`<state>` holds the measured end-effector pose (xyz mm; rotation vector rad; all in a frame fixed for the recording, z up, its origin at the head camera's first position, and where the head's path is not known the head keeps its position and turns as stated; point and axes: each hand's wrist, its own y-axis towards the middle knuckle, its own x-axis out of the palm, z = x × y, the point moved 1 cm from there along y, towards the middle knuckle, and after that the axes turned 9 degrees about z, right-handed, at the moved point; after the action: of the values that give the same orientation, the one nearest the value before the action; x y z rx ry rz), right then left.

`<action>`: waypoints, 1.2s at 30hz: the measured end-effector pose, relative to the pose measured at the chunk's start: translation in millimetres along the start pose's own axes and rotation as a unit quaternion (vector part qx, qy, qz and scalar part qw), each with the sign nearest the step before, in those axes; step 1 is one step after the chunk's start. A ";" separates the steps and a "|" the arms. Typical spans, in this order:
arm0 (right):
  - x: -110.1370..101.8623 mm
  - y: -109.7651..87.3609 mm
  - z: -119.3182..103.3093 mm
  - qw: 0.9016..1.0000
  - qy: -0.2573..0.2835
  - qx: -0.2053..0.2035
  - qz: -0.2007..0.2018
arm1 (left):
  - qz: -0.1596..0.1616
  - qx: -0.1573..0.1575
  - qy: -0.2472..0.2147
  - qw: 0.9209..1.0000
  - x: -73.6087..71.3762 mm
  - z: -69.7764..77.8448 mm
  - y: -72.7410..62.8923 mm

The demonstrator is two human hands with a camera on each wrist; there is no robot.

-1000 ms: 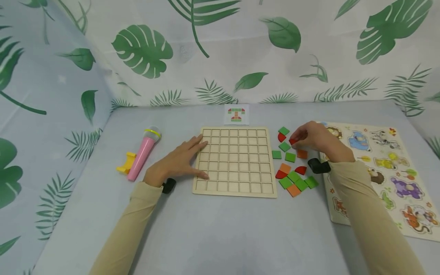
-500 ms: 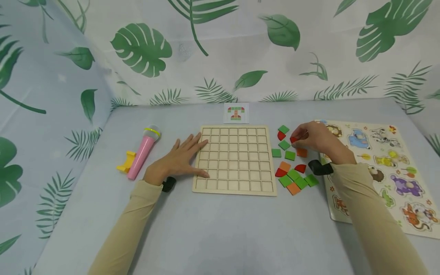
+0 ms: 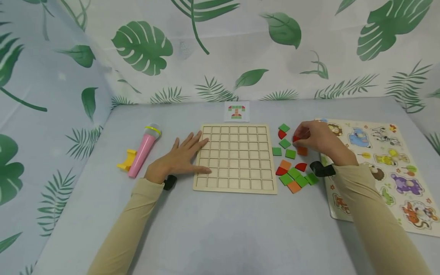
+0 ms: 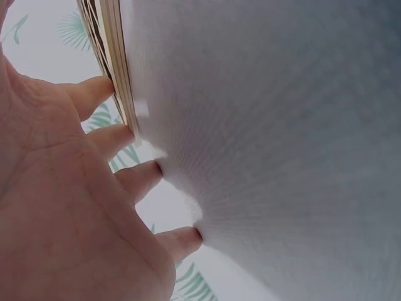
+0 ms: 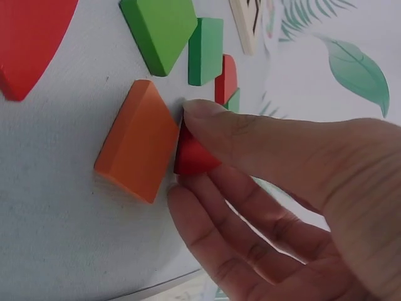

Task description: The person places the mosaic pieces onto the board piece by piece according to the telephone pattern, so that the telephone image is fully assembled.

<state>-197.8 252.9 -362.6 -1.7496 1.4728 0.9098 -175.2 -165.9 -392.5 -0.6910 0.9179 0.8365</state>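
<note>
My left hand (image 3: 177,158) lies with spread, straight fingers along the left side of a wooden grid board (image 3: 234,154). Its thumb and a fingertip reach over the board's rim, and in the left wrist view two fingers touch the board's edge. To the right of the board, my right hand (image 3: 317,136) pinches a red quarter-round block (image 5: 195,154) between thumb and fingers, low over the table. Against that block, or very near it, lies an orange square block (image 5: 139,141). Green square blocks (image 3: 290,154) and another red quarter-round block (image 3: 301,167) are scattered close by.
A pattern card (image 3: 236,111) lies behind the board. On the left, a pink toy microphone (image 3: 142,154) lies beside a yellow plastic piece (image 3: 128,160). An animal puzzle board (image 3: 366,147) lies under my right forearm. Leaf-printed cloth (image 3: 220,49) rises at the back.
My right hand has shifted slightly right with the red quarter-round block, bringing it nearer the orange block. The left hand stays at the board, its fingers spread a little wider.
</note>
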 end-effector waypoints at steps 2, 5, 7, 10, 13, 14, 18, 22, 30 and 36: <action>0.2 0.1 0.7 1.000 0.001 -0.003 0.003 | 0.001 0.001 -0.004 1.000 0.2 0.0 0.3; 0.8 0.4 -0.5 1.000 0.000 -0.009 0.007 | 0.001 0.000 -0.008 1.000 0.4 -0.2 0.3; 1.0 0.3 -2.7 1.000 0.000 -0.013 0.006 | 0.000 -0.002 -0.006 1.000 0.5 -0.5 -0.1; 0.6 0.2 -8.1 1.000 0.001 -0.026 0.009 | -0.001 -0.004 -0.002 1.000 0.9 -1.1 -0.5; 0.7 0.8 -16.7 0.998 0.005 -0.055 0.021 | 0.000 -0.006 -0.002 1.000 0.9 -1.5 -0.8; 0.9 1.4 -20.4 0.997 0.007 -0.068 0.028 | 0.001 -0.006 -0.003 1.000 0.8 -1.7 -0.8; 3.4 4.5 -39.1 0.993 0.024 -0.107 0.052 | 0.002 -0.006 -0.005 1.000 0.7 -1.8 -0.7; 6.2 8.0 -56.0 0.986 0.041 -0.143 0.072 | 0.001 -0.002 -0.006 1.000 2.7 -2.7 0.9; 9.6 14.7 -79.5 0.971 0.089 -0.195 0.102 | 0.005 -0.001 -0.007 1.000 3.0 -2.6 2.1; 17.0 19.1 -85.0 0.971 0.106 -0.194 0.091 | 0.009 0.001 -0.009 1.000 0.8 -2.1 0.9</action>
<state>-206.9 169.9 -332.5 -2.0694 1.7014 1.2001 -176.6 -166.9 -394.2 -0.6739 0.9104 0.8555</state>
